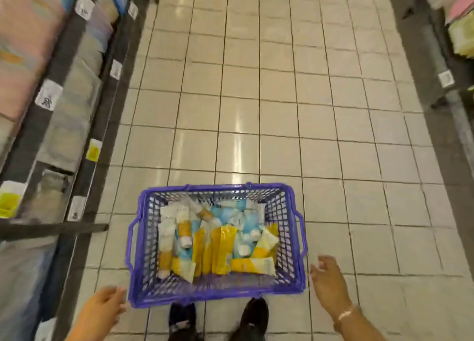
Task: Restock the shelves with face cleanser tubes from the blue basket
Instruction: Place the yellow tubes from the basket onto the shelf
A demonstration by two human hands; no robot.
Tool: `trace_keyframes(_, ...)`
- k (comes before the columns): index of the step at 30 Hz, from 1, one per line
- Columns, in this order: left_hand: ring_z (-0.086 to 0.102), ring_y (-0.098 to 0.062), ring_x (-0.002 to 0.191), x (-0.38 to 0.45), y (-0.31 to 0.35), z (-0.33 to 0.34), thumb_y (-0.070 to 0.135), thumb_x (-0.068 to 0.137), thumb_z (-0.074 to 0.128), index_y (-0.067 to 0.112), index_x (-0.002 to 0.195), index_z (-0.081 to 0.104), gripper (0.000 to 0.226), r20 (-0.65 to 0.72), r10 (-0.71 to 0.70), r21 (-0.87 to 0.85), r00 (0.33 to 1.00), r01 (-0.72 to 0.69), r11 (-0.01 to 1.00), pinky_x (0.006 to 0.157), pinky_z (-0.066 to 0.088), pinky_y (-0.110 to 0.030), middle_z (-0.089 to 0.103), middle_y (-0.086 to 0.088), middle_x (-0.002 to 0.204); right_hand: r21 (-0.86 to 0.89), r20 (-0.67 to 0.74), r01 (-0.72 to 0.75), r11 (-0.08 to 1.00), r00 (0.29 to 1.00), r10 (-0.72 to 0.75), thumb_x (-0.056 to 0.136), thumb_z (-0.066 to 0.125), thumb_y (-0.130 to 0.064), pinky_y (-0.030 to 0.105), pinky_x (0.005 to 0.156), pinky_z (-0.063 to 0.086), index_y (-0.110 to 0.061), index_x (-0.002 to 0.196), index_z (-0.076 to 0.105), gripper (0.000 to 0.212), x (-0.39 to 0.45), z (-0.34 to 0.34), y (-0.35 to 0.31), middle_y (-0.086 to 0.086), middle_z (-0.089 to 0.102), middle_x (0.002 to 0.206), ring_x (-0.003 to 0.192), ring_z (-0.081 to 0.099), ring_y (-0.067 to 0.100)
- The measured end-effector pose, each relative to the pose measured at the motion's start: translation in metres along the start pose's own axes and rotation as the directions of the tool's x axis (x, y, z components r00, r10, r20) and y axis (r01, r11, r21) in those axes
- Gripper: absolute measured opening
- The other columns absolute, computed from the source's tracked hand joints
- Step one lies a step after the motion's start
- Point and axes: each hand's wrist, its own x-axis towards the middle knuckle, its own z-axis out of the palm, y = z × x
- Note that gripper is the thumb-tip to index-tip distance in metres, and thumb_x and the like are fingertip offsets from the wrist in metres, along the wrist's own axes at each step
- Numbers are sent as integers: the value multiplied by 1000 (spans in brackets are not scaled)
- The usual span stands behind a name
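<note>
The blue basket (289, 286) stands on the tiled floor just in front of my feet. Inside it lie several face cleanser tubes (220, 248) in yellow, light blue, white and orange. My left hand (104, 306) hovers at the basket's near left corner, fingers relaxed, holding nothing. My right hand (328, 281) hangs beside the basket's near right corner with its fingers loosely spread and empty. Neither hand clearly touches the basket.
Shelves (84, 145) with price tags and blurred packaged goods run along the left of the aisle. Another shelf unit (446, 66) lines the right side. Cream floor tiles (256, 97) stretch ahead between them. My black shoes (254, 320) stand behind the basket.
</note>
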Motion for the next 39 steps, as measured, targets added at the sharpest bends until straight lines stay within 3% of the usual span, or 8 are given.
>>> trace_keyframes(6, 57, -41, 76, 79, -46, 45, 28, 84, 62, -5, 94, 58, 35, -54, 114, 164, 992, -103, 981, 74, 46, -51, 59, -33, 85, -81, -57, -5, 997, 998, 0, 86, 60, -8, 45, 107, 33, 7, 140, 28, 64, 81, 68, 74, 29, 36, 139, 127, 39, 40)
trace_keyframes(10, 53, -31, 72, 130, -83, 65, 15, 86, 64, -2, 93, 58, 19, -84, 95, 233, 992, -73, 970, 60, 43, -34, 62, -28, 87, -29, -11, 5, 1000, 1000, -6, 87, 57, -4, 39, 87, 47, 2, 121, 49, 35, 105, 112, 124, 23, 59, 114, 101, 58, 34)
trace_keyframes(12, 55, -32, 89, 151, -104, 75, 18, 81, 71, 3, 105, 56, 32, -176, 139, 322, 975, -76, 944, 74, 48, -30, 58, -18, 99, -12, -29, -20, 1000, 999, 20, 87, 58, -6, 32, 79, 44, 0, 117, 49, 32, 111, 125, 148, 17, 62, 106, 90, 58, 27)
trace_keyframes(15, 54, -39, 111, 178, -117, 78, 28, 65, 83, 10, 127, 45, 75, -209, 148, 295, 967, -82, 952, 95, 45, -54, 52, -22, 128, -23, -41, -79, 997, 996, 78, 86, 64, -16, 41, 80, 48, -2, 111, 49, 33, 121, 140, 169, 18, 62, 101, 90, 59, 33)
trace_keyframes(23, 65, -28, 65, 221, -111, 92, 31, 71, 77, 11, 86, 51, 36, -99, -38, 316, 994, 67, 946, 48, 50, -35, 65, -12, 81, 28, 28, -184, 982, 983, 184, 74, 75, -26, 29, 58, 50, -18, 75, 53, 23, 148, 148, 175, 12, 66, 84, 69, 64, 24)
trace_keyframes(26, 63, -25, 64, 225, -114, 97, 27, 76, 74, 10, 90, 50, 33, -88, -58, 296, 994, 82, 952, 48, 49, -35, 62, -8, 78, 38, 30, -224, 974, 974, 223, 75, 75, -24, 27, 55, 47, -16, 73, 53, 23, 155, 152, 172, 11, 65, 84, 68, 62, 23)
trace_keyframes(32, 58, -24, 63, 218, -125, 98, 22, 80, 69, 9, 95, 47, 30, -78, -63, 273, 995, 82, 959, 57, 49, -37, 57, -6, 75, -35, -13, -294, 955, 956, 294, 74, 75, -34, 45, 76, 53, -10, 82, 52, 35, 152, 158, 172, 14, 63, 86, 79, 63, 32)
trace_keyframes(39, 64, -27, 57, 182, -149, 63, 26, 75, 75, 11, 82, 48, 31, -67, -45, 425, 997, 70, 903, 47, 48, -31, 63, -10, 71, -61, 6, -317, 947, 948, 318, 71, 77, -32, 34, 64, 50, -14, 74, 50, 33, 108, 131, 187, 8, 62, 72, 63, 60, 25)
